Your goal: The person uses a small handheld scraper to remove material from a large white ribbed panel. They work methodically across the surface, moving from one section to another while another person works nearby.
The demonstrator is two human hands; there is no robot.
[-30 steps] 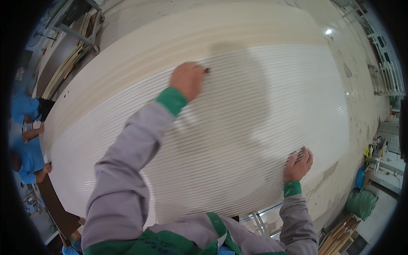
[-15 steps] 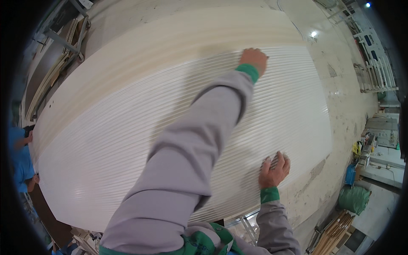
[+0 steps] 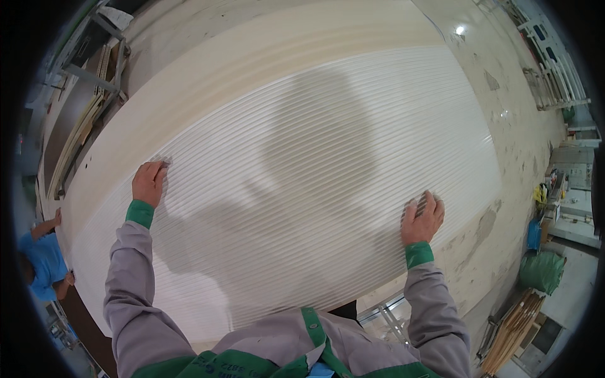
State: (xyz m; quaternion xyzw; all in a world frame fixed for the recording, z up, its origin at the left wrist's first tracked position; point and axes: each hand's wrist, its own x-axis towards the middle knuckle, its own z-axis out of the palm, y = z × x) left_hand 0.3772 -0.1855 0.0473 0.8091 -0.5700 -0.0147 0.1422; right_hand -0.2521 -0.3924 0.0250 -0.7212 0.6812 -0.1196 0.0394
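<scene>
1. We have a ribbed white sheet (image 3: 302,189) spread flat before us, filling the middle of the view, with a smooth cream band (image 3: 208,88) along its far side and a head-shaped shadow on the ribs.
2. Our left hand (image 3: 148,183) is near the sheet's far-left edge, the arm reaching forward, fingers bent and pointing rightward; a small dark patch shows at the fingertips, and we cannot tell whether they grip anything.
3. Our right hand (image 3: 423,220) rests open on the right part of the ribs, fingers arched, thumb apart from them, elbow bent.
4. Dark lettering marks the green part of our grey-and-green jacket (image 3: 265,334), at the lower edge; green cuffs (image 3: 140,214) circle both wrists.
5. A metal frame (image 3: 391,321) shows below the near edge, right of our chest.
6. At the far left, a co-worker in blue (image 3: 45,264) has both hands by the sheet's left end.
7. Farther out we see stacked boards (image 3: 82,135) upper left, white racks (image 3: 561,82) upper right, and a green bundle (image 3: 542,272) above wooden strips (image 3: 513,331) lower right.
</scene>
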